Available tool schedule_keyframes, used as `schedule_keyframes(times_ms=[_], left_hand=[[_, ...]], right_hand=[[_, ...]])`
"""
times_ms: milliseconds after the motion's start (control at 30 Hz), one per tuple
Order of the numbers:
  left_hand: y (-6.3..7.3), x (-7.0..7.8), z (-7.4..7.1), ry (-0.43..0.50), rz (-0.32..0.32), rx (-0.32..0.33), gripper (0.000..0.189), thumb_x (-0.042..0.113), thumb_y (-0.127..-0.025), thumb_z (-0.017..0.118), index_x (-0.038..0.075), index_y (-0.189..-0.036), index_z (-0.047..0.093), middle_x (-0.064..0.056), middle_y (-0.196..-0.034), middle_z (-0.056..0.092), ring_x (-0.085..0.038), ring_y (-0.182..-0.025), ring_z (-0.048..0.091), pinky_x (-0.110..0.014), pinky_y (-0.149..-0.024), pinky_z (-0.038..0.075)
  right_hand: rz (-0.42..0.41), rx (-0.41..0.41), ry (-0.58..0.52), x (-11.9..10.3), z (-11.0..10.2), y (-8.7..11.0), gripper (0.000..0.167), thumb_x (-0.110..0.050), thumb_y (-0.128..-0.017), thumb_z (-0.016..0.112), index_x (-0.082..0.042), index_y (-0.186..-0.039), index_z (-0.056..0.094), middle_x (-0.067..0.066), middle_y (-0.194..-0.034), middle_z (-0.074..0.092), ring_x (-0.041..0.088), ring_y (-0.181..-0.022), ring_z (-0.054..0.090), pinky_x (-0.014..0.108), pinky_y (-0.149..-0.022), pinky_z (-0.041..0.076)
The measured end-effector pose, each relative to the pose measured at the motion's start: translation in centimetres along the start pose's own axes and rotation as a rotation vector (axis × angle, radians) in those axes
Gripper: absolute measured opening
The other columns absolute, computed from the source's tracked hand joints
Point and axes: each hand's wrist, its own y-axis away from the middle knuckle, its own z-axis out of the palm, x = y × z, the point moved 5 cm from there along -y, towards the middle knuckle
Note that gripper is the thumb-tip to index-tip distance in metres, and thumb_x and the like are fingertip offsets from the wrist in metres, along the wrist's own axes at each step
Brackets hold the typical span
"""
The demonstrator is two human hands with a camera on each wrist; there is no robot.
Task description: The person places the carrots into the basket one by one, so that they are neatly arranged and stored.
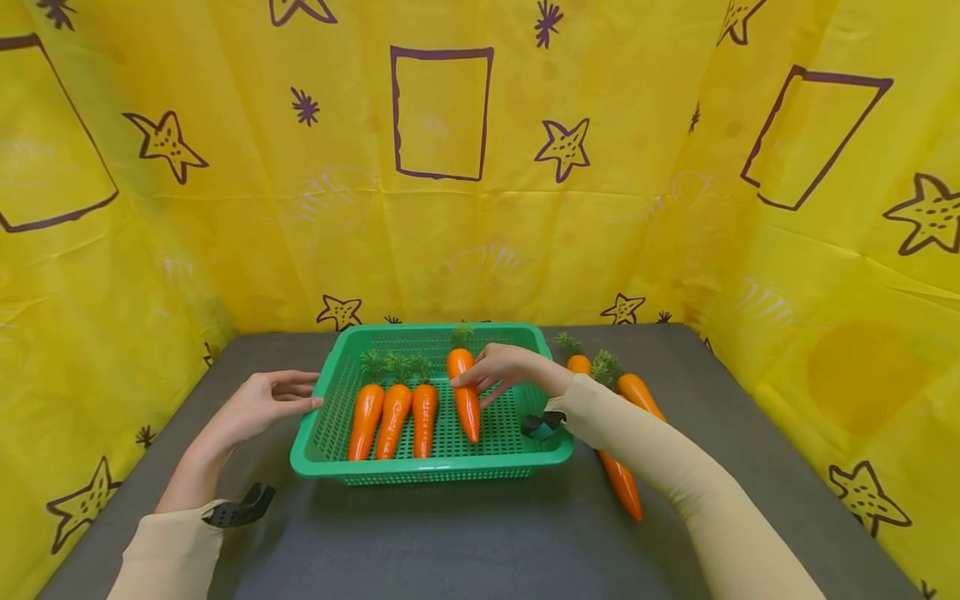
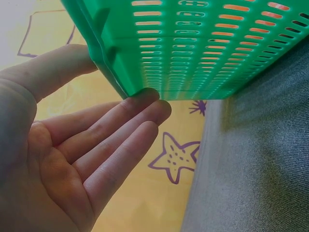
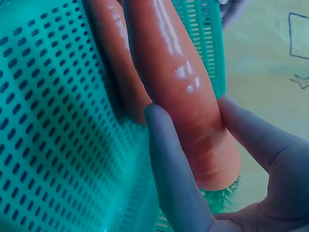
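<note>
In the head view my right hand (image 1: 504, 368) pinches an orange carrot (image 1: 467, 408) with a green leafy top, tip pointing down, over the right half of a green plastic basket (image 1: 457, 468). The right wrist view shows the thumb and a finger on opposite sides of this carrot (image 3: 178, 82), near its thick end. Three more carrots (image 1: 393, 421) lie side by side in the basket's left half. At the basket's left end, my left hand (image 1: 258, 404) touches the rim with its thumb. Its other fingers (image 2: 120, 150) extend fairly straight beside the basket's outer wall (image 2: 111, 48).
Two carrots (image 1: 621, 487) lie on the dark grey table (image 1: 420, 542) right of the basket, partly hidden by my right sleeve (image 1: 645, 442). A yellow curtain (image 1: 480, 250) with drawn starfish encloses the table at the back and both sides.
</note>
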Motion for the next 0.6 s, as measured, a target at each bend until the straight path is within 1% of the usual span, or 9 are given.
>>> schedule_keyframes(times_ms=[167,267,333,467,533,600], left_hand=[[0.0,0.0,0.0,-0.008,-0.001,0.005,0.059,0.036,-0.087,0.069,0.000,-0.131,0.054,-0.018,-0.113,0.067,-0.024,-0.099,0.067,-0.039,-0.081,0.055],[0.0,0.0,0.0,-0.009,-0.011,0.004,0.059,0.037,-0.086,0.069,0.000,-0.131,0.055,-0.018,-0.113,0.067,-0.023,-0.099,0.067,-0.038,-0.081,0.055],[0.0,0.0,0.0,-0.007,-0.009,-0.001,0.058,0.034,-0.087,0.069,-0.001,-0.131,0.054,-0.018,-0.113,0.067,-0.024,-0.099,0.067,-0.040,-0.081,0.055],[-0.1,-0.1,0.1,-0.011,-0.010,-0.002,0.058,0.033,-0.087,0.069,-0.001,-0.131,0.054,-0.018,-0.113,0.067,-0.024,-0.099,0.067,-0.040,-0.082,0.055],[-0.1,0.0,0.0,-0.008,-0.005,-0.003,0.058,0.033,-0.087,0.069,-0.001,-0.131,0.054,-0.018,-0.113,0.067,-0.024,-0.099,0.067,-0.041,-0.082,0.055],[-0.1,0.0,0.0,-0.008,-0.007,-0.002,0.058,0.035,-0.086,0.069,-0.001,-0.130,0.055,-0.018,-0.112,0.068,-0.023,-0.098,0.068,-0.042,-0.082,0.054]], right_hand=[[0.026,-0.030,-0.030,0.2,0.8,-0.7,0.044,-0.022,-0.083,0.075,0.003,-0.115,0.060,0.014,-0.103,0.068,0.025,-0.098,0.066,0.040,-0.079,0.057],[0.046,-0.044,-0.074,0.4,1.3,-1.2,0.045,-0.020,-0.083,0.075,0.004,-0.117,0.058,0.015,-0.106,0.067,0.026,-0.100,0.065,0.040,-0.078,0.057],[0.063,-0.054,-0.102,0.6,1.5,-1.5,0.043,-0.018,-0.083,0.074,0.005,-0.116,0.058,0.016,-0.106,0.067,0.026,-0.099,0.066,0.039,-0.078,0.057],[0.101,-0.066,-0.150,1.1,1.9,-2.0,0.055,-0.014,-0.083,0.074,0.008,-0.126,0.047,0.020,-0.110,0.063,0.030,-0.101,0.065,0.040,-0.078,0.057],[0.113,-0.062,-0.158,1.3,2.0,-2.0,0.064,-0.013,-0.083,0.074,0.008,-0.132,0.039,0.021,-0.111,0.060,0.032,-0.104,0.064,0.040,-0.078,0.057],[0.121,-0.060,-0.157,1.4,2.1,-2.1,0.068,-0.013,-0.082,0.075,0.007,-0.135,0.035,0.021,-0.112,0.060,0.033,-0.106,0.063,0.041,-0.078,0.057]])
